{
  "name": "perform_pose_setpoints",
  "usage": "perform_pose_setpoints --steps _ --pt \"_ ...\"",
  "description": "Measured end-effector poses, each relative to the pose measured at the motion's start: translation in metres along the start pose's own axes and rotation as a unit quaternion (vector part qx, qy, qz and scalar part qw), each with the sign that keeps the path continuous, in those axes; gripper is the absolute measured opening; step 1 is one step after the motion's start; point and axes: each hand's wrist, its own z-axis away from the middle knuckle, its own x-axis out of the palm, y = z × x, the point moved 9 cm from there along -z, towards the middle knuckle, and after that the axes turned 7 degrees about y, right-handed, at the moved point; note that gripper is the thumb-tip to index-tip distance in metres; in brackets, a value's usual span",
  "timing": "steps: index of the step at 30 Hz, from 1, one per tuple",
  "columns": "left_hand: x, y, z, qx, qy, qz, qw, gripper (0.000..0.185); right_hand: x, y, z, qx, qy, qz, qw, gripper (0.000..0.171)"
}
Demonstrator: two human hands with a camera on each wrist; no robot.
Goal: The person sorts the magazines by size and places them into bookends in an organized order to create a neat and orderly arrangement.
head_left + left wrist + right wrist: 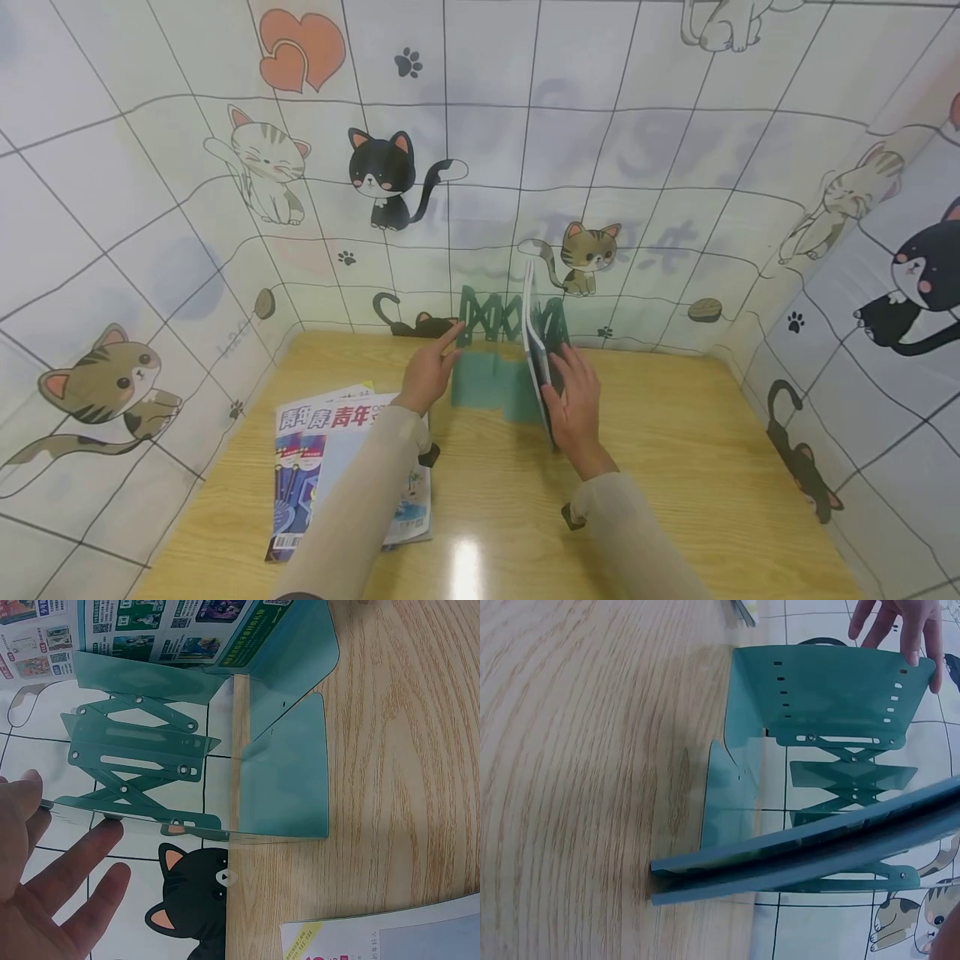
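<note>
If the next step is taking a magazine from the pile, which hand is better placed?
Probably the left hand: it is nearer the magazines, touching the left end of the green bookend. The right hand is farther away, against the upright printed item.

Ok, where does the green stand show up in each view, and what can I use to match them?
Head: the green stand is near the centre, towards the table's far edge.
Left wrist: the green stand spans the upper left to upper middle.
Right wrist: the green stand is right of centre, partly hidden by the booklet.
Shared landmark: the left hand, at the stand's left side panel in all three.
</note>
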Motion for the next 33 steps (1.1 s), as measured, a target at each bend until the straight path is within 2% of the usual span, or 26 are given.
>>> perform_pose_setpoints --steps 6,10,21,33 --pt "0.000 -0.001 0.000 0.006 0.003 -0.004 1.0000 0.051 -0.003 0.002 -0.002 -0.010 0.015 -0.008 1.000 0.054" --pt "0.000 -0.001 -0.001 0.012 0.005 0.000 0.9999 0.051 -0.003 0.006 -0.005 -0.006 0.009 0.000 1.000 0.048" --pt "0.001 -0.001 0.000 0.014 0.010 0.001 0.9999 0.051 0.001 0.026 -0.010 0.052 -0.041 0.043 0.997 0.047" --pt "0.000 0.000 0.000 0.012 0.006 -0.003 0.9999 0.052 0.007 0.044 -0.018 0.069 -0.094 0.081 0.990 0.052"
